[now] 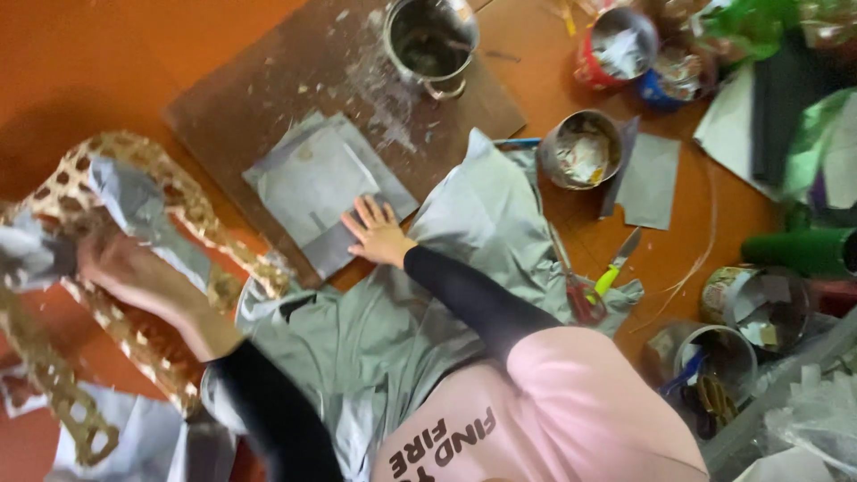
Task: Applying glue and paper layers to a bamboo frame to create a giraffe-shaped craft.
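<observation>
The brown board (268, 98) on the orange floor serves as the landmark. Across its near edge spreads a large grey sheet (402, 330), rumpled, running back toward the person. Off the board's left corner sits a woven bamboo frame (161, 178), open-lattice, with grey paper already laid on part of it. On the board itself lies a stack of grey paper pieces (312, 183), and at its far edge a steel pot (430, 40). Scissors (580, 295) lie right of the board (red handles, partly on the sheet).

The right hand (377, 232) lies flat, fingers spread, pressing the stack's near corner. The left hand (120, 268) looks closed around the frame, though blur hides the fingers. Judged from this, papering the frame is in hand; lifting one piece cleanly calls for a pinch at its edge.
</observation>
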